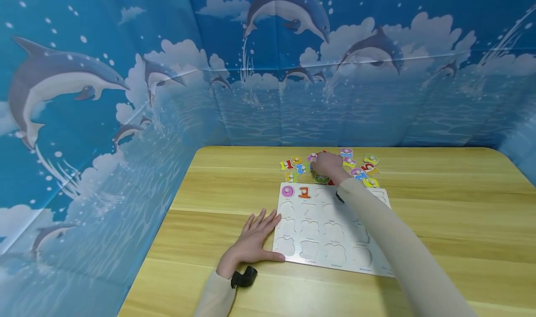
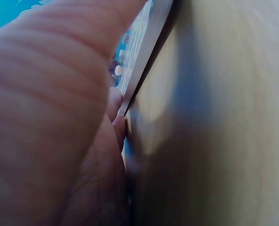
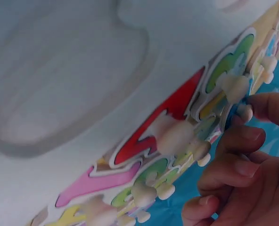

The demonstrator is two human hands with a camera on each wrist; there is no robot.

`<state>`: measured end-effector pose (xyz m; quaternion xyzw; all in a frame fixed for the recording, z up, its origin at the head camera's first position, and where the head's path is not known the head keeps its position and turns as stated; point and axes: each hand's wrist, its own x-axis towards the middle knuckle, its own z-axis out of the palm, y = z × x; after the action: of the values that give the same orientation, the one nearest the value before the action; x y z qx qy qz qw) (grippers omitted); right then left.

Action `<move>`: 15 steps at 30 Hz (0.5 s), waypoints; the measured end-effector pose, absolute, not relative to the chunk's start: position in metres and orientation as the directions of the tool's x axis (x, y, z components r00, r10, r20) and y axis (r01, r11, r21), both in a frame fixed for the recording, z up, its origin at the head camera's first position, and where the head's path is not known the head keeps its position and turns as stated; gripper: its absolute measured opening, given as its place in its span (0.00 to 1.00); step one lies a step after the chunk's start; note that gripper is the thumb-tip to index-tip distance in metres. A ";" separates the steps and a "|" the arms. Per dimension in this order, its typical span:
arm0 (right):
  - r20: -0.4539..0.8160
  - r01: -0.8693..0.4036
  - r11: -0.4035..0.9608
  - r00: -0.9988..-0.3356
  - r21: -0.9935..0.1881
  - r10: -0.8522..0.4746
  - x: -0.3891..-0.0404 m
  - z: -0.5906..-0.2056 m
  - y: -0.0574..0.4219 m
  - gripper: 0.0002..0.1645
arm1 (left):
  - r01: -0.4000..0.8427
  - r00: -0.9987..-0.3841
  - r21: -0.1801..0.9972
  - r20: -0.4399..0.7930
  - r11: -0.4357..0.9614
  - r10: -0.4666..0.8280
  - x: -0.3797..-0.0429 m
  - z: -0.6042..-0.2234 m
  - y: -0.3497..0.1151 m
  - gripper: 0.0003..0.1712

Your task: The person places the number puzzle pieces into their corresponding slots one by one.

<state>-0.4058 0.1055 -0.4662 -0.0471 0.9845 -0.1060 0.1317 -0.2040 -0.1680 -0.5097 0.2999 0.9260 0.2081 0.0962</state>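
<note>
A white number puzzle board (image 1: pixel 295 222) with recesses lies on the wooden table. Its top row holds a purple 0 (image 1: pixel 288 191) and an orange 1 (image 1: pixel 304 193). My left hand (image 1: pixel 253 242) rests spread at the board's left edge, thumb at the lower left corner. Beyond the top edge, my right hand (image 1: pixel 328 164) reaches into the loose number pieces. In the right wrist view its fingertips pinch the knob of a blue piece (image 3: pixel 231 115), whose number is mostly hidden. Close by are a green piece (image 3: pixel 231 61) and a red piece (image 3: pixel 177 101), both with pale knobs.
Several more knobbed number pieces spread along the board's far side, among them a red and yellow 11 (image 1: pixel 286 165) and a yellow piece (image 1: pixel 371 182). Some overlap. A dolphin-print curtain (image 1: pixel 268 112) hangs behind the table (image 1: pixel 452 224) and along its left side.
</note>
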 end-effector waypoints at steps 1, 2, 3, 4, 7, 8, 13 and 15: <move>-0.250 -0.063 0.970 -0.960 -0.235 -0.123 -0.405 -0.465 0.106 0.24 | 0.515 -0.802 0.444 -0.053 0.734 0.595 -0.204 -0.510 -0.168 0.61; -0.250 -0.064 0.966 -0.960 -0.251 -0.129 -0.404 -0.464 0.106 0.24 | 0.514 -0.803 0.443 -0.053 0.734 0.594 -0.204 -0.509 -0.168 0.61; -0.249 -0.065 0.961 -0.959 -0.269 -0.134 -0.404 -0.463 0.106 0.24 | 0.513 -0.803 0.444 -0.054 0.734 0.594 -0.204 -0.509 -0.168 0.61; -0.248 -0.065 0.956 -0.959 -0.285 -0.140 -0.403 -0.462 0.106 0.26 | 0.513 -0.803 0.444 -0.055 0.735 0.593 -0.204 -0.509 -0.168 0.61; -0.246 -0.077 0.941 -0.955 -0.329 -0.164 -0.401 -0.458 0.107 0.31 | 0.513 -0.803 0.441 -0.058 0.736 0.594 -0.204 -0.509 -0.168 0.61; -0.244 -0.083 0.937 -0.954 -0.339 -0.173 -0.400 -0.457 0.108 0.31 | 0.514 -0.803 0.440 -0.056 0.736 0.594 -0.204 -0.509 -0.168 0.61; -0.215 -0.137 0.914 -0.949 -0.382 -0.232 -0.394 -0.452 0.113 0.23 | 0.517 -0.800 0.446 -0.050 0.730 0.598 -0.204 -0.509 -0.167 0.61; -0.204 -0.166 0.905 -0.944 -0.391 -0.261 -0.392 -0.451 0.116 0.19 | 0.517 -0.800 0.451 -0.047 0.728 0.598 -0.204 -0.509 -0.168 0.61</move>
<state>-0.3921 0.1162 -0.4507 -0.1102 0.9678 -0.1875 0.1266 -0.2037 -0.1675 -0.5086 0.3016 0.9245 0.2127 0.0949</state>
